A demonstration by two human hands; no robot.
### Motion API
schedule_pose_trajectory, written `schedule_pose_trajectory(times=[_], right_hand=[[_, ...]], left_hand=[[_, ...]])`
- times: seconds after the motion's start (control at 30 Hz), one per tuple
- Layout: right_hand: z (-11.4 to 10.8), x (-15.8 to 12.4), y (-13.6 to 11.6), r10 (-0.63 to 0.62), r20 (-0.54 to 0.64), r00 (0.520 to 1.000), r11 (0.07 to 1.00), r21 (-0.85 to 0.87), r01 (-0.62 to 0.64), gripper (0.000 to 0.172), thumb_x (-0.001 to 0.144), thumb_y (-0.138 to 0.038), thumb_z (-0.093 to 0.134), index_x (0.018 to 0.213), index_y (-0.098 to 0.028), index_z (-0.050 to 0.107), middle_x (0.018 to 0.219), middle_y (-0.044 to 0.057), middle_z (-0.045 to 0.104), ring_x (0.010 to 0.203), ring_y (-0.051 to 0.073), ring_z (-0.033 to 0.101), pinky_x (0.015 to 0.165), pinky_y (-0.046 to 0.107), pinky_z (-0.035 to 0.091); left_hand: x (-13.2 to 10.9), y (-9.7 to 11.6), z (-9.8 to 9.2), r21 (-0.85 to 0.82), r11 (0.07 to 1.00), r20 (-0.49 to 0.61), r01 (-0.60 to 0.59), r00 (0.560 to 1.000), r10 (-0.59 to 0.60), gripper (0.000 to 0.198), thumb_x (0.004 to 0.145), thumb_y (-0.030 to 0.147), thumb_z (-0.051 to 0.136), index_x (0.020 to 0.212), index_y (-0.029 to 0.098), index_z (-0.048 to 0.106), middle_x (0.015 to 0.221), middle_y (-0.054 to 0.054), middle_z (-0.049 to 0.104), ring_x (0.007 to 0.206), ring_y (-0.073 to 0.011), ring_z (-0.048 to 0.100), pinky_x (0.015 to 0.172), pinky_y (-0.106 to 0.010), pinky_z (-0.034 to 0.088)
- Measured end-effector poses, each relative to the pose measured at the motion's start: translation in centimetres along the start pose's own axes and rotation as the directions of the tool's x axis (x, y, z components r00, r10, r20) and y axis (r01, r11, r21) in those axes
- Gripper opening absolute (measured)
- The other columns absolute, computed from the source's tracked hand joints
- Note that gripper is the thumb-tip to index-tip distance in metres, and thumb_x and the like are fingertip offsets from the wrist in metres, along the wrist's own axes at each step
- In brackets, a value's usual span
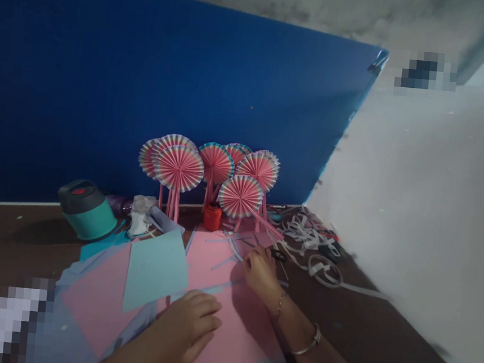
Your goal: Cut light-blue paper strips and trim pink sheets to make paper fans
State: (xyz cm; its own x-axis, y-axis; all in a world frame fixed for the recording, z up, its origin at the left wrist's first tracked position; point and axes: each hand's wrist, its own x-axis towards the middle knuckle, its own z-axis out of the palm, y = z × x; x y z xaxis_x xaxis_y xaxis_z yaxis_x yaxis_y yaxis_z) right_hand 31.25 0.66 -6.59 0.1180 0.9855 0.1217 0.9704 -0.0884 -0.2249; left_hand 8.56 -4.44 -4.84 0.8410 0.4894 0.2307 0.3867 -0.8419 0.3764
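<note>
The large pink paper sheet with pale blue edges (234, 316) lay flat on the dark table (340, 314), beneath and just beside the left hand (189, 326), whose fingers were loosely bent and slightly parted, while the right hand (262, 271) curled over its far part, though whether those fingertips were clamped on anything could not be told. Near them lay a small black-handled tool (278, 255) and curled white strips (305, 232); farther off, round pink pleated-paper fans (179, 167) stood before a blue board (192, 75).
</note>
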Motion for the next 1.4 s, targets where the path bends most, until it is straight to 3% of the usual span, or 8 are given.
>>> schedule_pose_trajectory(times=[0.27, 0.37, 0.47, 0.53, 0.77, 1.0, 1.17, 1.4], right_hand=[[-1.2, 1.1, 1.5, -0.076, -0.145, 0.986, 0.951, 0.288, 0.116, 0.016, 0.082, -0.017, 0.053, 0.076, -0.018, 0.068, 0.085, 0.007, 0.07, 0.085, 0.02, 0.059, 0.081, 0.031, 0.043], [-2.5, 1.2, 2.8, -0.096, 0.073, 0.993, 0.743, 0.669, 0.023, 0.015, 0.078, -0.028, 0.06, 0.075, -0.016, 0.067, 0.067, 0.002, 0.065, 0.062, 0.014, 0.056, 0.061, 0.024, 0.043], [-4.3, 1.2, 4.5, -0.361, 0.373, 0.855, 0.511, 0.846, -0.153, 0.026, 0.065, -0.039, 0.071, 0.071, -0.014, 0.068, 0.06, 0.0, 0.061, 0.056, 0.01, 0.052, 0.056, 0.022, 0.041], [-5.2, 1.2, 5.5, -0.449, 0.483, 0.752, 0.542, 0.816, -0.201, 0.026, 0.062, -0.038, 0.073, 0.068, -0.013, 0.068, 0.06, 0.0, 0.061, 0.056, 0.01, 0.051, 0.056, 0.021, 0.04], [-5.8, 1.7, 8.4, -0.222, 0.602, 0.767, 0.907, 0.417, -0.065, 0.01, 0.061, -0.02, 0.06, 0.06, -0.015, 0.068, 0.052, -0.003, 0.056, 0.053, 0.011, 0.047, 0.051, 0.021, 0.032], [-5.9, 1.1, 6.0, 0.005, 0.212, 0.977, 0.98, 0.194, -0.047, 0.014, 0.072, -0.024, 0.059, 0.064, -0.017, 0.068, 0.066, 0.002, 0.067, 0.066, 0.016, 0.059, 0.058, 0.024, 0.036], [-3.0, 0.3, 1.4, -0.351, 0.139, 0.926, 0.843, 0.478, 0.248, 0.01, 0.075, -0.026, 0.066, 0.072, -0.017, 0.07, 0.075, 0.001, 0.068, 0.075, 0.016, 0.059, 0.069, 0.024, 0.042], [1.4, -0.2, 0.1, -0.428, 0.033, 0.903, 0.799, 0.48, 0.361, 0.011, 0.072, -0.012, 0.067, 0.063, -0.017, 0.064, 0.079, 0.004, 0.062, 0.08, 0.017, 0.056, 0.075, 0.03, 0.043]], left_hand=[[0.0, 0.0, -0.1, -0.017, 1.0, -0.011, -0.01, 1.0, 0.01, 0.02, 0.093, 0.018, 0.046, 0.098, 0.022, 0.065, 0.106, -0.007, 0.067, 0.102, -0.0203, 0.058, 0.093, -0.038, 0.046], [0.0, -0.1, -0.2, -0.014, 1.0, -0.019, 0.002, 1.0, -0.003, 0.019, 0.093, 0.018, 0.046, 0.096, 0.021, 0.065, 0.105, -0.007, 0.067, 0.103, -0.0205, 0.057, 0.094, -0.039, 0.045], [-0.1, -0.1, -0.2, -0.013, 1.0, -0.01, 0.015, 1.0, -0.016, 0.017, 0.092, 0.018, 0.049, 0.096, 0.022, 0.065, 0.106, -0.006, 0.067, 0.104, -0.0204, 0.057, 0.095, -0.039, 0.044], [-0.2, -0.2, -0.1, -0.017, 1.0, -0.013, 0.012, 1.0, -0.012, 0.017, 0.091, 0.017, 0.05, 0.097, 0.022, 0.065, 0.108, -0.005, 0.067, 0.104, -0.0201, 0.057, 0.096, -0.038, 0.044], [-0.3, -0.5, 0.2, -0.03, 0.999, -0.016, 0.012, 1.0, -0.012, 0.017, 0.092, 0.017, 0.048, 0.097, 0.021, 0.064, 0.106, -0.005, 0.067, 0.101, -0.0196, 0.056, 0.093, -0.038, 0.043], [-0.2, -0.3, 0.1, -0.016, 1.0, -0.027, 0.016, 1.0, -0.016, 0.016, 0.091, 0.016, 0.05, 0.095, 0.021, 0.064, 0.104, -0.005, 0.067, 0.098, -0.0188, 0.056, 0.09, -0.037, 0.044], [-0.1, -0.3, 0.1, -0.008, 1.0, -0.027, 0.016, 1.0, -0.016, 0.016, 0.09, 0.015, 0.05, 0.096, 0.021, 0.064, 0.104, -0.005, 0.066, 0.097, -0.0194, 0.056, 0.09, -0.038, 0.044], [-0.2, -0.5, 0.3, -0.006, 1.0, -0.038, 0.003, 0.999, -0.003, 0.016, 0.09, 0.016, 0.049, 0.096, 0.021, 0.063, 0.104, -0.005, 0.066, 0.097, -0.02, 0.055, 0.09, -0.039, 0.044]])
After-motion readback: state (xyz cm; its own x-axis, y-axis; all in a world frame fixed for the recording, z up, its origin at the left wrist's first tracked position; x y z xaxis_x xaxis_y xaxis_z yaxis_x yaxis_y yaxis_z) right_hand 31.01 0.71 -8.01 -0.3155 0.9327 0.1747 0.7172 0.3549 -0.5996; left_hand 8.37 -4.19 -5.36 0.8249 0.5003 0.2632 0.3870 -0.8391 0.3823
